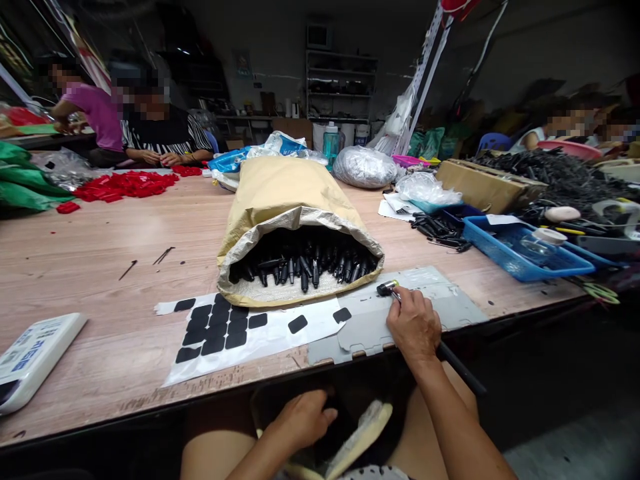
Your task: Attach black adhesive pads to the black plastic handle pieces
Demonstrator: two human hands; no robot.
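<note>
My right hand (414,325) is closed around a hammer, whose small head (387,288) with a yellow-green end rests over a grey board (455,303). The hammer's black handle (463,369) sticks out behind the hand, past the table edge. Below the table edge, over my lap, is my left hand (305,419), thumb and forefinger apart; its other fingers are partly hidden in shadow. Beside it lies a pale yellow, curved rim (363,437). On the table, a large paper sack (295,190) opens toward me, with many black pen-like parts (305,270) inside.
A white sheet with black square stickers (215,327) lies before the sack. At left is a white scale-like device (40,360), with red pieces (125,185) farther back. A blue tray (525,257) and black parts pile (565,177) stand at right. Co-workers sit across.
</note>
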